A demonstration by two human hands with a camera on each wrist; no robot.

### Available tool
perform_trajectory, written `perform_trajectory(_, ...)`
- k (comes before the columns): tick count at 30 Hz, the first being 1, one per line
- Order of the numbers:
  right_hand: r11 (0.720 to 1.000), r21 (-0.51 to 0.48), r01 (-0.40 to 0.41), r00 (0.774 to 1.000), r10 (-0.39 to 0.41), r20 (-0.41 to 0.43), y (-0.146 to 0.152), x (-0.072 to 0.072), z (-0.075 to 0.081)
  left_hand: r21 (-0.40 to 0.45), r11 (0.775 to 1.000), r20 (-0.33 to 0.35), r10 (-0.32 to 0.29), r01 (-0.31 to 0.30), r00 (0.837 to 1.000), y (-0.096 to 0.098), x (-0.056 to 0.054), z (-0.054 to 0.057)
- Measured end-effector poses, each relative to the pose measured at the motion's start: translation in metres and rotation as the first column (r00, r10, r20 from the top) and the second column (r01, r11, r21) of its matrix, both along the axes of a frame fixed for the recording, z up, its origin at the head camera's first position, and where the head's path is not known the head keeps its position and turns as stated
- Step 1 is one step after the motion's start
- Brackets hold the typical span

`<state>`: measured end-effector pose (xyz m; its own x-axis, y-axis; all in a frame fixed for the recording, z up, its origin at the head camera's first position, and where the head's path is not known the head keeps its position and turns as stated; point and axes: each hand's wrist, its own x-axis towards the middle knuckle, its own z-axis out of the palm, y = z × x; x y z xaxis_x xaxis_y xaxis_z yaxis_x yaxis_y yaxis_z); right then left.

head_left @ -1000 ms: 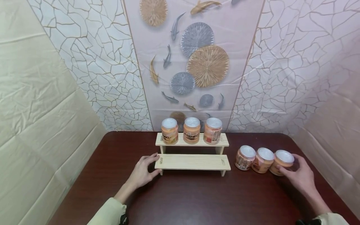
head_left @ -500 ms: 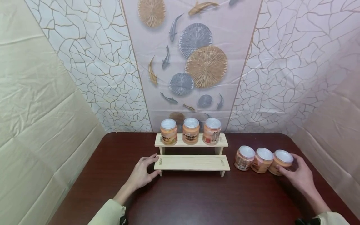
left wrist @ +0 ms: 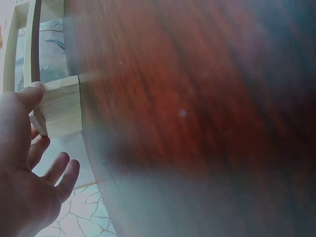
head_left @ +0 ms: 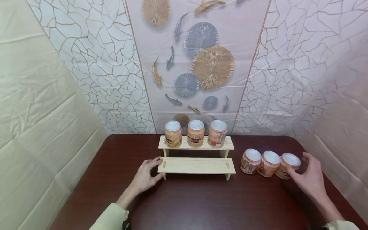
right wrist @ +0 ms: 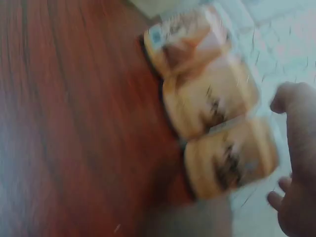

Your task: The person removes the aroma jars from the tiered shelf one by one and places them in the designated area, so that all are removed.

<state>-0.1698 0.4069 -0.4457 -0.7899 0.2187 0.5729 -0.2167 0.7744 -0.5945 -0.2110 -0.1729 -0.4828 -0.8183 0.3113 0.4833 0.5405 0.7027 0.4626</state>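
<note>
My left hand [head_left: 147, 176] holds the left end of the lower tier of a pale wooden two-tier stand [head_left: 196, 165]. In the left wrist view, the thumb lies on the board's edge and the index finger is at its end, while the other fingers extend free. On the right, my right hand [head_left: 311, 177] is spread beside the rightmost orange jar [head_left: 283, 170], thumb near its side and fingers off it. That jar stands upright in a tight row with a middle jar [head_left: 268, 167] and a left jar [head_left: 249, 163], all silver-lidded. The right wrist view is blurred.
Three similar jars, left [head_left: 173, 135], middle [head_left: 195, 134] and right [head_left: 217, 135], stand on the stand's upper tier. The dark red-brown table [head_left: 198, 204] meets a patterned cloth backdrop [head_left: 135, 105] behind and plain cloth on both sides.
My right hand has loosened from the rightmost jar, its fingers lifting away to the right. The jars stay in place, and my left hand keeps its hold on the stand.
</note>
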Motion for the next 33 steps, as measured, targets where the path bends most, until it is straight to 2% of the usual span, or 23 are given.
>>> perform_trajectory(3,0.999,0.013,-0.049,0.985,0.05,-0.165,-0.022,-0.003,0.016,0.002,1.0,-0.002,0.0,0.0,1.0,0.0,0.0,0.0)
perform_trajectory(6,0.992,0.038,-0.117,0.967,0.122,-0.224,-0.049,-0.009,0.032,0.0,1.0,-0.003,-0.002,0.002,1.0,0.0,0.0,0.0)
perform_trajectory(10,0.969,0.026,-0.247,0.944,0.246,-0.219,-0.085,-0.021,0.047,0.005,1.0,0.001,0.0,0.0,1.0,0.0,0.001,0.0)
perform_trajectory(15,0.921,-0.015,-0.388,0.911,0.381,-0.158,-0.123,-0.037,0.058,0.011,1.0,-0.009,-0.008,0.008,1.0,0.0,0.001,0.0)
perform_trajectory(19,0.905,-0.056,-0.421,0.905,0.415,-0.097,-0.15,-0.05,0.061,0.009,1.0,-0.021,-0.01,0.011,1.0,0.001,-0.001,-0.002)
perform_trajectory(26,0.909,-0.137,-0.394,0.917,0.399,0.012,-0.183,-0.07,0.063,0.012,1.0,-0.001,-0.008,0.008,1.0,0.001,0.001,-0.001)
perform_trajectory(33,0.89,-0.186,-0.415,0.905,0.425,0.011,-0.199,-0.083,0.065,0.015,1.0,0.004,-0.001,0.001,1.0,0.001,0.001,0.0)
